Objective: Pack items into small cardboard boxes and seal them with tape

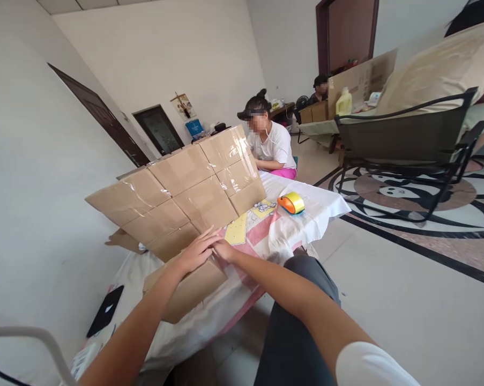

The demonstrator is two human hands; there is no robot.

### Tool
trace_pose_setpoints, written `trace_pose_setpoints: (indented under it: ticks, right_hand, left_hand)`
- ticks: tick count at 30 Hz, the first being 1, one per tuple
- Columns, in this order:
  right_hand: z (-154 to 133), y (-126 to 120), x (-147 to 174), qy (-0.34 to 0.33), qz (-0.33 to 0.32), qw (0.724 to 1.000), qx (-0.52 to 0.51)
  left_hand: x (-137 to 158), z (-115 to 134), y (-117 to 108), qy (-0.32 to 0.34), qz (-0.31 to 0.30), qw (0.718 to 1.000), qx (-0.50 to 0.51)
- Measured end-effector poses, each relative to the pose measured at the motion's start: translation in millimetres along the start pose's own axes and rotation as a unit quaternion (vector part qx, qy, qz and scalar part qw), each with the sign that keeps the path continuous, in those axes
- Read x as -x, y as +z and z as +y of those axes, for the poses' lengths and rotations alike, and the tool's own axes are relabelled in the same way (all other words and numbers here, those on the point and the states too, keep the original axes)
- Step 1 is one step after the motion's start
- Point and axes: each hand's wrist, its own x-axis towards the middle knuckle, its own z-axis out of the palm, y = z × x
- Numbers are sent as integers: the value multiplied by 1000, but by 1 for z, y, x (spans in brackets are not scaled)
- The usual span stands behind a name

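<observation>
My left hand (197, 253) lies over the top of a small brown cardboard box (193, 292), its fingers stretched out. At the box's right end my right hand (224, 250) meets the left fingertips; its own fingers are mostly hidden. The small box rests at the table's near edge, in front of a stacked wall of cardboard boxes (177, 209) with clear tape along their upper edges. To the right, an orange tape dispenser with a yellow roll (292, 203) sits on the tablecloth (322, 201).
Behind the stack sits a person in a white shirt (276, 145). A black phone-like object (105, 311) lies on the left side of the table, by the wall. A dark folding chair (398, 142) stands at the right, near another table with a yellow bottle (343, 102).
</observation>
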Motion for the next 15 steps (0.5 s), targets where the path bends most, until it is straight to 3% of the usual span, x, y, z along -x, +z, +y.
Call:
trace_pose_setpoints:
  ticks: [6, 9, 12, 15]
  right_hand:
    - [-14, -23, 34, 2, -102, 994, -26]
    - [-34, -34, 49, 59, -167, 984, -6]
    - [-51, -38, 54, 91, -160, 982, 52]
    - [-55, -36, 50, 49, -172, 980, 81]
  left_hand:
    - [2, -3, 2, 7, 7, 1000, 0]
    - [1, -3, 1, -5, 7, 1000, 15]
    - [1, -1, 1, -3, 4, 1000, 28]
    - [4, 5, -1, -1, -1, 1000, 30]
